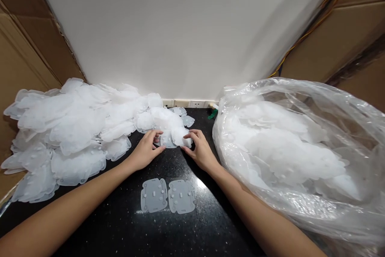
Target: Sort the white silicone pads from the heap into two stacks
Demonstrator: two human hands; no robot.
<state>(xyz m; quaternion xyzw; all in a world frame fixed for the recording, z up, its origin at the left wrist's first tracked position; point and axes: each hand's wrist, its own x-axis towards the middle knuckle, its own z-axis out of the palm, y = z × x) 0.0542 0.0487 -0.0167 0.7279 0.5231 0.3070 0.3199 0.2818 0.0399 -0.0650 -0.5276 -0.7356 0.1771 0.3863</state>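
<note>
In the head view, my left hand curls its thumb and fingers around the left edge of a thin translucent plastic sheet. My right hand pinches the right edge of a whiter plastic sheet that overlaps it. Both pieces lie at the near end of a loose heap of the same sheets spreading left. Closer to me, two single sheets lie flat side by side: a left one and a right one, with small raised bumps and notched edges.
A clear plastic bag stands open on the right, filled with more white sheets. Cardboard flanks the black speckled table. Power sockets and a green item sit by the pale back wall.
</note>
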